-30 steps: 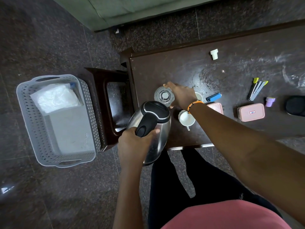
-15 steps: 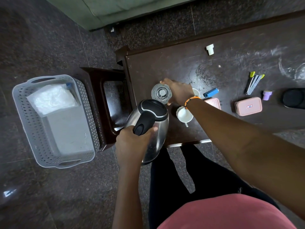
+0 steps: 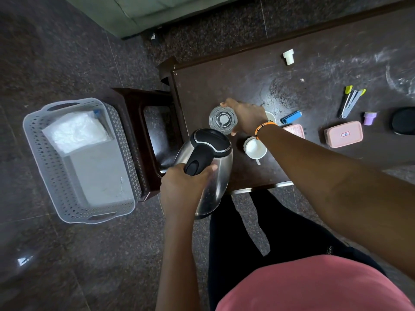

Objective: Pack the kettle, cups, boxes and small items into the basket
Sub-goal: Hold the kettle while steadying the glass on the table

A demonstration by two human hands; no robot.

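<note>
My left hand (image 3: 179, 187) grips the black handle of a steel kettle (image 3: 208, 169), held tilted at the table's near left corner. My right hand (image 3: 247, 115) holds a clear glass (image 3: 222, 120) standing on the dark table (image 3: 224, 81). A white cup (image 3: 256, 149) sits just below my right wrist, and another white cup (image 3: 271, 116) is partly hidden behind it. Two pink boxes lie on the table: one box (image 3: 295, 130) by my forearm, another box (image 3: 343, 134) further right. The grey basket (image 3: 56, 176) stands on the floor to the left, holding a white plastic bag (image 3: 74, 131).
A dark stool (image 3: 152, 140) stands between basket and table. On the table lie a blue lighter (image 3: 292, 116), a green-tipped stapler-like tool (image 3: 351, 101), a small purple cap (image 3: 369, 117), a white stopper (image 3: 288, 56) and a black round item (image 3: 404, 121) at the right edge.
Both hands keep their grips on kettle and glass. The view has shifted slightly; the kettle stays in the same spot by the table's corner.
</note>
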